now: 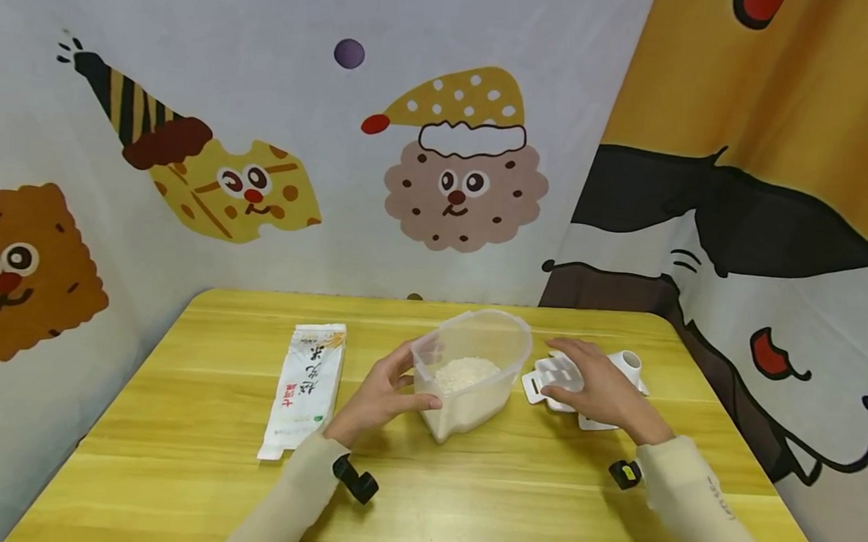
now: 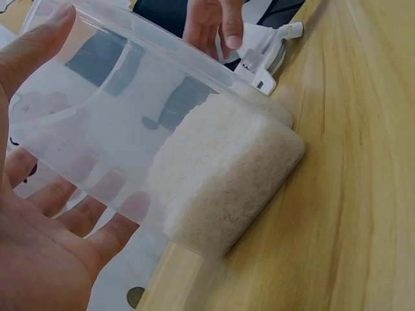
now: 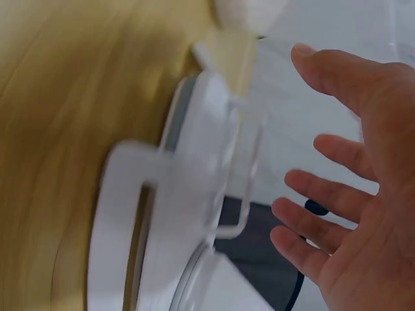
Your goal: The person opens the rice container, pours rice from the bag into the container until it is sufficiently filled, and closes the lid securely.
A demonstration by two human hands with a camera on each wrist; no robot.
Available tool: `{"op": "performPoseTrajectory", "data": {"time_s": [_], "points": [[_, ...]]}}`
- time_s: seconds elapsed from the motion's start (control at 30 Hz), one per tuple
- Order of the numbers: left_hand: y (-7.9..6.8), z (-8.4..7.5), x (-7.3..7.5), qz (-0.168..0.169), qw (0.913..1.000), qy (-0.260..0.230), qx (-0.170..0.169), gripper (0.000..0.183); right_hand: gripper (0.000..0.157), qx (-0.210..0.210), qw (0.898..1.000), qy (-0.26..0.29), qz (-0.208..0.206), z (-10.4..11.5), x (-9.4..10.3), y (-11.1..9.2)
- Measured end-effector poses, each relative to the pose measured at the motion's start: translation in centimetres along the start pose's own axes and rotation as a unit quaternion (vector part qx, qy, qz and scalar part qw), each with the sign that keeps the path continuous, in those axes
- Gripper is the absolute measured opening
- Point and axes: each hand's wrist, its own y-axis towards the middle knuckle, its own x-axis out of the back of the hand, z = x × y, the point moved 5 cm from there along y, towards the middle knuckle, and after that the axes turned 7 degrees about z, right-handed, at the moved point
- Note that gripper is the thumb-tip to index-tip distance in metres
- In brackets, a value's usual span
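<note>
A clear plastic storage container (image 1: pixel 500 336) stands on the table, partly filled with white rice (image 1: pixel 465 375). My left hand (image 1: pixel 379 395) holds it at its left end, the thumb near the rim on the close side and the fingers behind the wall. In the left wrist view, the rice (image 2: pixel 227 168) is heaped at the container's bottom. To the right lies a white lid (image 3: pixel 194 162) with side tabs and a clear raised part. Over this lid hovers my right hand (image 1: pixel 601 386), its fingers spread and apart from it in the right wrist view.
A white package (image 1: pixel 306 387) with dark and red lettering lies left of the container. Beside the right hand, a white cylindrical piece (image 1: pixel 628 363) sticks up. The wooden table (image 1: pixel 176 421) meets a cartoon-printed curtain (image 1: pixel 346 266) at its back edge.
</note>
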Motion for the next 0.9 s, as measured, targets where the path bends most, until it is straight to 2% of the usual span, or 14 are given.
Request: {"op": "performPoseTrajectory", "data": {"time_s": [0.2, 0.33, 0.5, 0.63, 0.9], "points": [[0.0, 0.0, 0.0, 0.002, 1.0, -0.004, 0.001, 0.089, 0.056, 0.014, 0.998, -0.058, 0.024, -0.9, -0.2, -0.5], [-0.1, 0.0, 0.0, 0.004, 0.9999, -0.009, 0.006, 0.089, 0.048, 0.04, 0.996, -0.082, 0.025, -1.1, -0.4, -0.6], [-0.1, 0.0, 0.0, 0.003, 0.9998, -0.008, 0.016, 0.089, 0.036, 0.091, 0.989, -0.116, -0.009, -1.0, -0.5, -0.6], [0.0, 0.0, 0.0, 0.001, 0.9999, -0.003, 0.016, 0.088, 0.034, 0.124, 0.982, -0.134, -0.043, -1.0, -0.5, -0.5], [0.0, 0.0, -0.1, 0.001, 0.9999, -0.012, 0.012, 0.088, 0.034, 0.14, 0.981, -0.116, -0.06, -1.3, -0.7, -0.4]]}}
